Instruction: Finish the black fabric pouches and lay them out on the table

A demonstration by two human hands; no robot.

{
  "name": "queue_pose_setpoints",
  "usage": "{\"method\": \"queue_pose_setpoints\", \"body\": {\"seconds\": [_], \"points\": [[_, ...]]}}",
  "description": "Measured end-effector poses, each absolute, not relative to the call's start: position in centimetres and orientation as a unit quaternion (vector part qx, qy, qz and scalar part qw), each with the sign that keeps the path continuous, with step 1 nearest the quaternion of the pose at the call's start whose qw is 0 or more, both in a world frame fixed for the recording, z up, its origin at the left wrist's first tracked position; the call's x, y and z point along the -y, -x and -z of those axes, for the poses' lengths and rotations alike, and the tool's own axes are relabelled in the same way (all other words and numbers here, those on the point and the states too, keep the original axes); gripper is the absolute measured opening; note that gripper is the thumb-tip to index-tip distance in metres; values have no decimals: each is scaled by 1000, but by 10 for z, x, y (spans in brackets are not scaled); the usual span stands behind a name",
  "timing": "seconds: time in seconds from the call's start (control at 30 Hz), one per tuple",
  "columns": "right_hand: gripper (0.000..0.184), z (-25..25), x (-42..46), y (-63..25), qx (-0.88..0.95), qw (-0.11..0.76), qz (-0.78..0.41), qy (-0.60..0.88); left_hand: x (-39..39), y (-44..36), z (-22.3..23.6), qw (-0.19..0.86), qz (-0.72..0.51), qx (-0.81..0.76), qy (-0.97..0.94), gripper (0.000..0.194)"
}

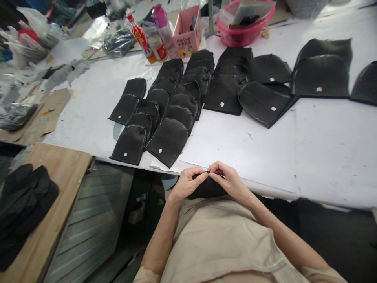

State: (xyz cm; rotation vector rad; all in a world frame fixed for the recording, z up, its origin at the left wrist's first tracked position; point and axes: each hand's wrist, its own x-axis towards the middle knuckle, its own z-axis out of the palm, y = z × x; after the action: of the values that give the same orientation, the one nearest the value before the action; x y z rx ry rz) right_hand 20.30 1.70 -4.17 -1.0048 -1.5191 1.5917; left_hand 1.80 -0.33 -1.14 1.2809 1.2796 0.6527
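Both hands meet at the table's front edge, close to my body. My left hand [188, 182] pinches the upper edge of a black fabric piece [207, 188] between thumb and fingers. Right beside it, my right hand [228, 179] pinches the same edge, the two thumbs almost touching. The piece hangs below the fingers against my apron; its lower part is partly covered by the hands. Beyond the hands, rows of overlapping black curved pieces [169, 137] lie on the white table, several with small white stickers.
Along the back stand a red-labelled bottle [140, 35], a jar [158, 47], a purple-capped bottle [163, 29], a pink box [187, 35] and a pink basin [246, 29]. At left, black cloth [26, 208] lies on a wooden board [63, 161]. Plastic bags [37, 33] are heaped far left.
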Motion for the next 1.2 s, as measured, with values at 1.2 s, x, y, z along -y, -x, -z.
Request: {"method": "queue_pose_setpoints", "body": {"seconds": [1.2], "points": [[18,41,-22,-205,659,274,-562,417,12,-2,10,515,-271,-607,-541,30]]}}
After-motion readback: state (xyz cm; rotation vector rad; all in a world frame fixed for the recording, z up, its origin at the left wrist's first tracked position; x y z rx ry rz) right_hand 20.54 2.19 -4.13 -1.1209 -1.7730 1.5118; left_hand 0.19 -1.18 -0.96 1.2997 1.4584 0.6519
